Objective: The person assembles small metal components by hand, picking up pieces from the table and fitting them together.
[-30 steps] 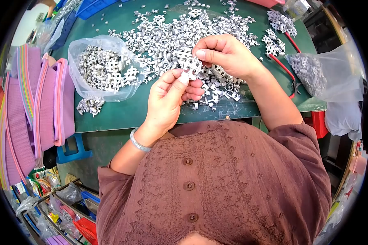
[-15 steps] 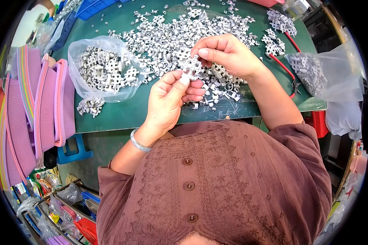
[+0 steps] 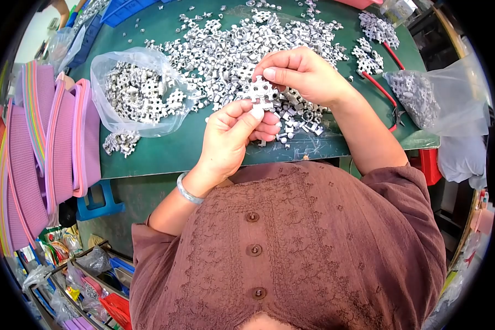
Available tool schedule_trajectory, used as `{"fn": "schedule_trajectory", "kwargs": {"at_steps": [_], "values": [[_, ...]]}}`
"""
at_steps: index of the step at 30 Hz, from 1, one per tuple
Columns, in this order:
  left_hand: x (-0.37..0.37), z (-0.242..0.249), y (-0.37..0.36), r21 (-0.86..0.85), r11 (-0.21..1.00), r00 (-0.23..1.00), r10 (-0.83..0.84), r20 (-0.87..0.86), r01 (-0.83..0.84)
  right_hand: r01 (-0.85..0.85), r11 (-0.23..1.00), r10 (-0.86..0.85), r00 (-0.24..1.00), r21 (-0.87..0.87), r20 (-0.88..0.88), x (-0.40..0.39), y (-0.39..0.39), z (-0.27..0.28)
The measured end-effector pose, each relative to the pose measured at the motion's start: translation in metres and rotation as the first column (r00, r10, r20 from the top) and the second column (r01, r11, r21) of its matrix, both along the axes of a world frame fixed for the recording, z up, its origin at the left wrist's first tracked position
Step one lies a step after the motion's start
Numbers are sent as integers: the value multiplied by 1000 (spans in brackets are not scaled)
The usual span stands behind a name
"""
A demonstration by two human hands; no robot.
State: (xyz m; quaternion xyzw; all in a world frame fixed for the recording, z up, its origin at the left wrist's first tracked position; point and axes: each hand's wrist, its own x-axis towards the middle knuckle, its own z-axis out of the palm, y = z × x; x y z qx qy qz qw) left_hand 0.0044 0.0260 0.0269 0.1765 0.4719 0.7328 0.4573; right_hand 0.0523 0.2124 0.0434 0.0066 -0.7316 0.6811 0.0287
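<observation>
Left hand [image 3: 229, 129] and right hand [image 3: 308, 76] pinch 1 silvery piece [image 3: 261, 90] (dark holes showing)

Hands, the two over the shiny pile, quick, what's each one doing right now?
Left hand: closed, holding the near edge of a silvery piece.
Right hand: closed, thumb and forefinger at the same piece's far edge.

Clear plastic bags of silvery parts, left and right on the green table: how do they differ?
The left bag looks rounded; the right bag stretches sideways. The left bag lies beside the loose silvery heap, the right bag beside the red-handled tool. Both are see-through and hold silvery parts.
</observation>
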Motion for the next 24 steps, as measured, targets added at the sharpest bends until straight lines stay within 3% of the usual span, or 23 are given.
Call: {"fn": "schedule_trajectory", "kwargs": {"at_steps": [7, 16, 24], "values": [[-3, -2, -1, -24, 996, 996, 88, -24, -89, 35, 999, -37, 998, 27, 49, 1, 0, 5], [-5, -2, -1, -12, 991, 990, 133, -56, -134, 47, 983, -18, 987, 180, -157, -3, 1, -3], [-5, -3, 0, -13, 989, 985, 148, -88, -149, 52, 983, -24, 988, 178, -152, -2, 0, -1]]}}
